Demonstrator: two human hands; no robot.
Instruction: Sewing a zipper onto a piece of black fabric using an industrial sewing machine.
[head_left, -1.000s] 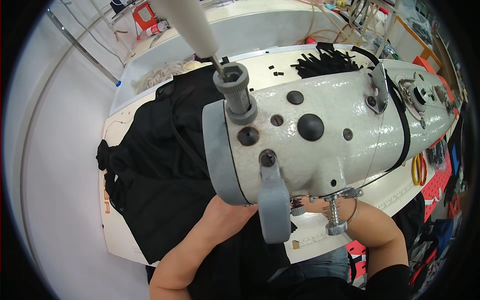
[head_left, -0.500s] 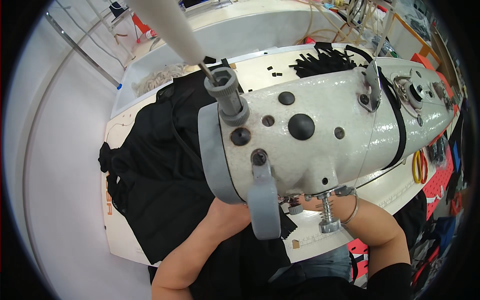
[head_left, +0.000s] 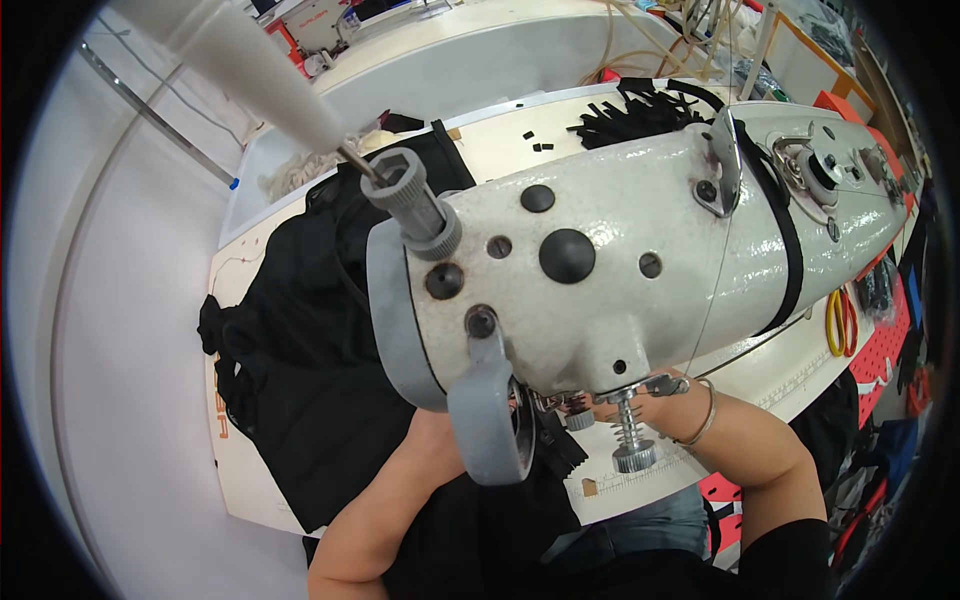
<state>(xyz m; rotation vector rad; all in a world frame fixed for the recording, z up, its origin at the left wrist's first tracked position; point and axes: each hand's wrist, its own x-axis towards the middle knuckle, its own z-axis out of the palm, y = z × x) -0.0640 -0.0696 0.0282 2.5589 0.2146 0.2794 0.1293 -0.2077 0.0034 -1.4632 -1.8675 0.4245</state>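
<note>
The black cloth [head_left: 300,370] is lying spread and rumpled across the left of the tabletop [head_left: 622,492] and is hanging over its near edge. It is looking light, soft and limp, probably bunching easily rather than breaking; its flat near edge is likely offering the surest hold, with fingers pressing broadly. The left hand [head_left: 437,438] is resting on it, but the sewing machine [head_left: 600,200] is hiding both sets of fingers (the needle area too), so whether the left or right hand [head_left: 650,408] is gripping, I cannot tell.
</note>
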